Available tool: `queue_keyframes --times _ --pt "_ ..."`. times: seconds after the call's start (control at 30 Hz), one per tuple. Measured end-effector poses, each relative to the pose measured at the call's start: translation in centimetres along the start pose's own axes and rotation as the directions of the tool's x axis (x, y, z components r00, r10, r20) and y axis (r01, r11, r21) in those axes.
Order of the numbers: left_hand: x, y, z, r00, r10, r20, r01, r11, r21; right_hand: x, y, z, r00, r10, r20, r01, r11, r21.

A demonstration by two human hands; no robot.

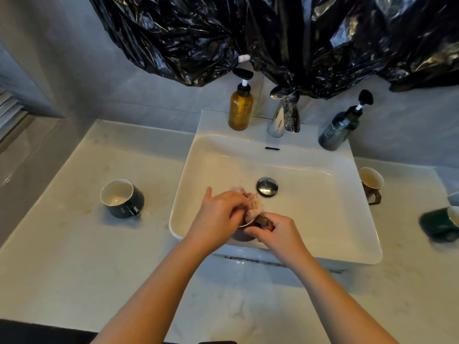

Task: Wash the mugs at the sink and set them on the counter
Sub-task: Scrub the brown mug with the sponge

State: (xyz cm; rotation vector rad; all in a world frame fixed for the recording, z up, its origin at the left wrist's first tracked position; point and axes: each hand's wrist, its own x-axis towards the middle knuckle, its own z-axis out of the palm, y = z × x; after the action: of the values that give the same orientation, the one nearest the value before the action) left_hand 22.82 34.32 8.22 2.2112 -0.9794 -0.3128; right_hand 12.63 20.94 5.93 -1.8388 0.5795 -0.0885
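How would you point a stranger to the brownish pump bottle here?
Find the white sink. On its back ledge, left of the chrome tap, stands the pump bottle. It is amber, while the other pump bottle, right of the tap, is dark teal.

Both hands are held close together, almost touching at the fingertips. The left hand [218, 214] is turned palm down, its fingers curled round a sponge [253, 207] that is pinched at their tips, with the thumb stuck out away from the body. The right hand [277, 232] is set just nearer the body and to the right of it, knuckles up, fingers bent in a grip on a mug [242, 236] that is largely hidden beneath both hands. The left forearm [159, 289] and right forearm [330, 289] are bare and are angled inward, so that a narrow V is formed towards the wrists.
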Motion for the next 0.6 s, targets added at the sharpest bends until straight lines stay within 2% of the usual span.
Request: queue_keyframes --times 0.13,0.17,0.23,0.33,0.47,0.6 --pt "-1.1 -0.4 -1.7 0.994 0.097 -0.053 -0.096 0.995 0.032 0.0 0.4 -1.5 0.999 -0.009 -0.054 0.008 1.0 -0.023" --pt "-1.4 -0.6 -2.1 0.991 0.134 -0.03 -0.132 0.99 0.049 -0.1 0.5 -1.8 0.998 -0.018 -0.058 0.018 1.0 -0.016" --pt "-1.5 -0.6 -2.8 0.973 0.206 0.103 -0.217 0.97 0.111 -0.2 0.3 -2.2 0.998 -0.037 -0.048 0.037 0.999 -0.01" --pt "-0.5 0.2 -3.0 0.904 0.293 0.31 -0.377 0.889 0.259 -0.5 -0.3 -2.4 0.998 -0.063 -0.018 0.063 0.998 -0.01" --pt "0.8 0.9 -2.8 0.812 0.346 0.471 -0.548 0.731 0.407 -1.1 -1.5 -2.7 0.991 -0.131 -0.033 0.131 0.991 0.009" --pt "1.8 1.9 -2.7 0.764 0.322 0.559 -0.616 0.621 0.484 -1.2 -1.7 -2.9 0.99 -0.132 -0.048 0.129 0.99 -0.058"
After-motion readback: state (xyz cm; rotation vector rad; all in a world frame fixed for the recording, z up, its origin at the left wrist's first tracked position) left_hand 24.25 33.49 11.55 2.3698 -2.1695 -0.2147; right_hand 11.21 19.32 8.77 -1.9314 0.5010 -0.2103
